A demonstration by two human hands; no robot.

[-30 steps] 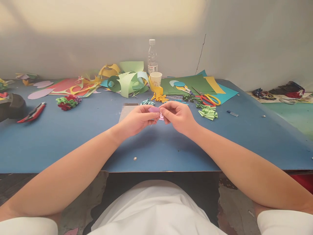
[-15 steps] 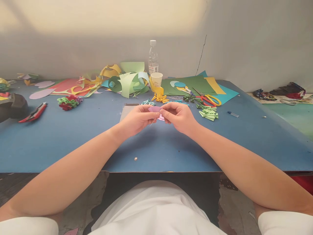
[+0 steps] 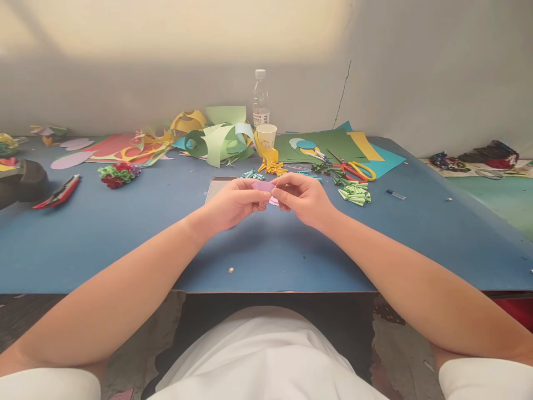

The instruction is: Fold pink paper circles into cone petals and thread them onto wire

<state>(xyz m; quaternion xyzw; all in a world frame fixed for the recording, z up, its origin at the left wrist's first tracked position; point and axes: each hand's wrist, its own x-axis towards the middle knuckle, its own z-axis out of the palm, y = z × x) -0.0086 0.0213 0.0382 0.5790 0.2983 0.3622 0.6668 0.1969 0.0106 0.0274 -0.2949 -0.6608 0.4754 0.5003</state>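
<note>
Above the middle of the blue table, both my hands pinch one small piece of purple paper [image 3: 263, 186]. My left hand [image 3: 234, 203] has its thumb and fingers closed on the paper's left side. On the other side, my right hand [image 3: 305, 200] grips it between thumb and forefinger. A paler pink-purple layer shows under the fingertips. A thin line, a needle or thread, hangs below my left fingers, too faint to tell which. Behind the hands lie small rolled paper cones in blue [image 3: 252, 174], yellow [image 3: 272, 168] and green [image 3: 356, 194].
Scissors [image 3: 358, 171] lie right of the hands, near coloured sheets [image 3: 333, 144]. A paper cup [image 3: 266, 136] and plastic bottle [image 3: 261, 100] stand behind. Left are paper scraps [image 3: 225, 141], a red-green paper ball [image 3: 119, 175] and a red cutter [image 3: 58, 193]. A bead [image 3: 231, 270] lies in front.
The thin line below my left fingers shows less clearly than before. Both hands keep nearly the same place, still pinching the purple paper.
</note>
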